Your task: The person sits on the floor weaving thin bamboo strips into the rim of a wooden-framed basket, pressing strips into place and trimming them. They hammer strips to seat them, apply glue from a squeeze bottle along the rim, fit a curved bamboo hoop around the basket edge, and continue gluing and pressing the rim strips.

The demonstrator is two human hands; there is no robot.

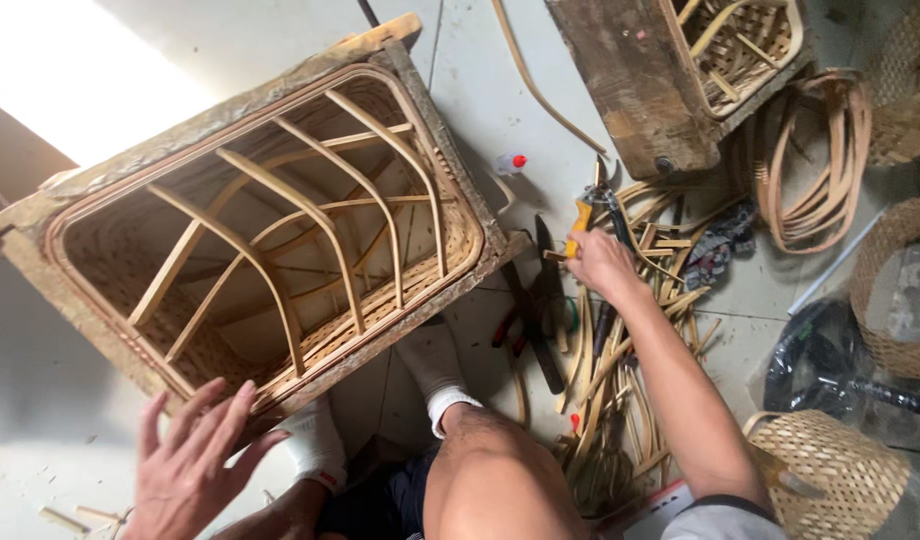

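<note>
I am reaching my right hand (602,262) to the cutters (590,212) on the floor at right, grip closing round the orange handle. My left hand (195,465), fingers spread, is steadying the near basket (270,230); best keeping it firm.

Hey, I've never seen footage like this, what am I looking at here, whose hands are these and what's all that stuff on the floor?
This is one picture from a camera worn on a person's head, looking down at their own bare hands and knees. The left hand is spread open beside a rectangular woven cane basket in a rough wooden frame. The right hand reaches out and touches orange-handled cutters lying on the pale tiled floor, among loose cane strips. A coil of cane lies farther off.
</note>
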